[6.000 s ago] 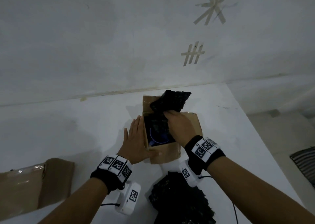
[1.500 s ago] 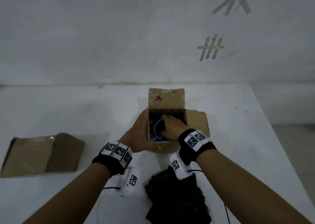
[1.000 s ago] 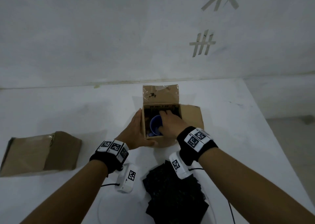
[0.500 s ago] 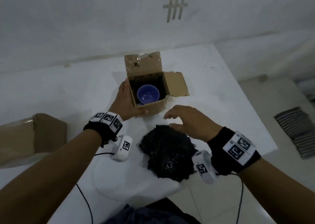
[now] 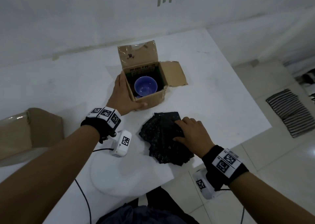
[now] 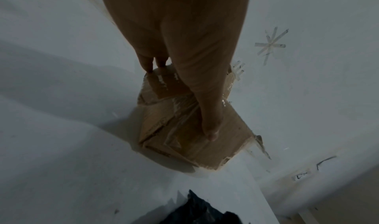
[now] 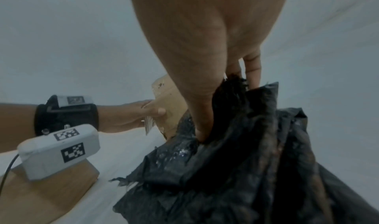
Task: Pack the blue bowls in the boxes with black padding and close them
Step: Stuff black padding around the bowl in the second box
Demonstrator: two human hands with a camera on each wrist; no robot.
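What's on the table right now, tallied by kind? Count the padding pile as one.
Cardboard boxes: 2, the open box and the flattened box
Blue bowls: 1, the blue bowl inside the open box
Black padding pile: 1
Total: 4

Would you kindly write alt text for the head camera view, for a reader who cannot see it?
A blue bowl sits in an open cardboard box on a white table. The left hand steadies the box's side while the right hand grips a sheet from a pile of black padding.
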